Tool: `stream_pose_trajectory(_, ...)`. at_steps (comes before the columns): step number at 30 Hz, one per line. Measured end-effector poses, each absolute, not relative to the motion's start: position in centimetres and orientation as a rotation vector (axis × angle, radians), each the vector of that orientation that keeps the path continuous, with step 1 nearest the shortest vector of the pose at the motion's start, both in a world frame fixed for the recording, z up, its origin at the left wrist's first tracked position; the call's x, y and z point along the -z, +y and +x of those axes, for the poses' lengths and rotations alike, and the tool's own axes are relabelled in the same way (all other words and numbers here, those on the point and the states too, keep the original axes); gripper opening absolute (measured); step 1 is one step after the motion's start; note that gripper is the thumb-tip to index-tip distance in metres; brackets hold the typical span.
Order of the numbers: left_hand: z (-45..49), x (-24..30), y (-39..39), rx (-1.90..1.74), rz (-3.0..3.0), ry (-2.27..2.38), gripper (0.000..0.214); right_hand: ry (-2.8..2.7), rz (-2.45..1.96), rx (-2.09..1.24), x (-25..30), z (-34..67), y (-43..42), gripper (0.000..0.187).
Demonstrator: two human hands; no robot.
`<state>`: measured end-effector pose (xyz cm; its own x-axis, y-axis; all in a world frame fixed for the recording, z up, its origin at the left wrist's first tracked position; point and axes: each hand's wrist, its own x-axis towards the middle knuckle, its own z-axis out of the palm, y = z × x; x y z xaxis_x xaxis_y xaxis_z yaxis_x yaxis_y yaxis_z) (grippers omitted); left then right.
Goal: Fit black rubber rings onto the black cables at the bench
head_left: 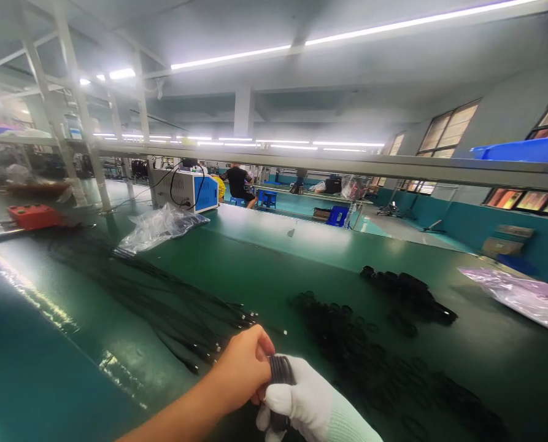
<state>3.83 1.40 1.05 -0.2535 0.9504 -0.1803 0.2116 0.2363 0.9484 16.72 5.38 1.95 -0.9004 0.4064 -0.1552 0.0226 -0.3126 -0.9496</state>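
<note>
Left hand [243, 368], bare, pinches the top of a coiled black cable [280, 370], while the gloved right hand [313, 405] clasps the coil from below, seemingly to keep its loops together. They meet low over the green worktop [264, 258], between loose straight cables [163, 294] and a heap of black coils [347, 344].

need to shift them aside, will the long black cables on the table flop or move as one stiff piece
Probably floppy: the long black cables lie loose and splayed, ends fanning apart, so a push would likely scatter strands. Each looks thin, so probably light. They may slide easily on the glossy green table.
</note>
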Motion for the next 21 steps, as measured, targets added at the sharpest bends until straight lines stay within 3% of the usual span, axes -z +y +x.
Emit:
stream_pose_trajectory(4,3.6,-1.4,1.6,-1.090,1.114,1.709,0.014,-1.747,-0.620,-2.216,-1.9,16.8,5.5,0.027)
stream_pose_trajectory(7,3.3,-1.9,0.6,-1.094,1.246,1.837,0.012,-1.529,-0.602,-2.327,-1.1,17.0,6.0,0.024)
stream_pose_trajectory(15,5.0,-0.1,-2.8,-1.037,2.002,1.888,0.013,-1.045,-0.296,-2.431,0.0,16.7,6.1,0.018)
stream_pose_trajectory(21,2.5,-2.1,-2.1,-1.193,1.487,1.742,0.007,-1.043,-0.425,-2.690,0.1,17.4,6.7,0.040)
